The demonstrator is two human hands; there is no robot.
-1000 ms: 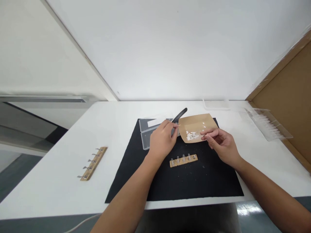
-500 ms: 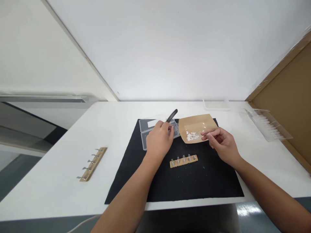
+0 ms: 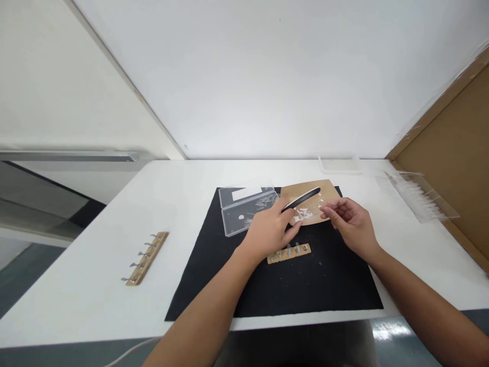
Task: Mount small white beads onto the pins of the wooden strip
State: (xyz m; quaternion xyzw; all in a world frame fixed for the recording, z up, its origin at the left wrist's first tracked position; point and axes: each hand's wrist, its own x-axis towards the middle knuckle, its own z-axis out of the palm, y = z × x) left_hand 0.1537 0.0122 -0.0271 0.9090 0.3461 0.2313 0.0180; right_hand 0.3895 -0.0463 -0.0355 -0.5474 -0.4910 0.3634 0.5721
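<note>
My left hand (image 3: 272, 228) holds a slim black tool with a pale edge (image 3: 301, 199), which slants up and right over a brown paper sheet (image 3: 324, 188). Its thumb and forefinger are close to small white pieces (image 3: 303, 214) heaped on that paper. At the paper's right edge my right hand (image 3: 346, 221) is closed in a pinch; what is between its fingertips is too small to make out. Just below the left hand lies a small wooden strip with a row of clear upright pieces (image 3: 289, 253), partly covered by that hand.
An open clear plastic case (image 3: 233, 216) with thin transparent pieces lies left of the paper on a black mat (image 3: 305, 290). Another wooden strip with metal-looking prongs (image 3: 147, 259) is at the left. Clear plastic trays (image 3: 418, 196) stand at the right, beside a cardboard panel (image 3: 454, 127).
My left hand has moved right and slightly down from the plastic case to the paper, and the black tool has swung rightward. My right hand has shifted only slightly.
</note>
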